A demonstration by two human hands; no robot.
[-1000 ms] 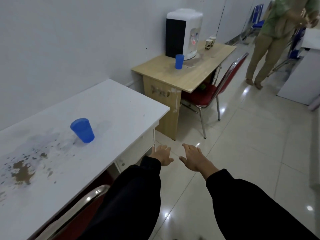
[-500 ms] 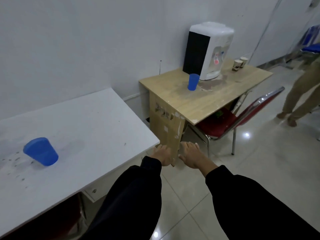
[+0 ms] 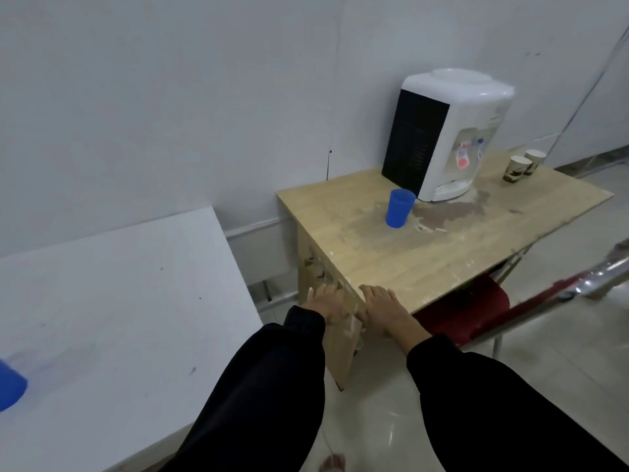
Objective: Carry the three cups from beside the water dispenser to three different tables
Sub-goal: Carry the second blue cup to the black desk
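Note:
A blue plastic cup (image 3: 400, 208) stands upright on the wooden table (image 3: 391, 260), just left of the white water dispenser (image 3: 449, 134). Another blue cup (image 3: 10, 388) rests on the white table (image 3: 119, 318) at the far left edge of view, partly cut off. My left hand (image 3: 328, 303) and my right hand (image 3: 383, 308) are held out side by side, palms down, fingers apart and empty, over the near corner of the wooden table. Both are well short of the cup by the dispenser.
Two paper cups (image 3: 520, 166) stand at the wooden table's far right. A wet stain spreads in front of the dispenser. A red chair (image 3: 476, 311) with a metal frame is tucked under the table on the right. Glossy tiled floor lies below.
I have moved closer to the wooden table; the dispenser and its cup look larger. The cup on the white table has slid to the left edge, and the person on the right is out of view.

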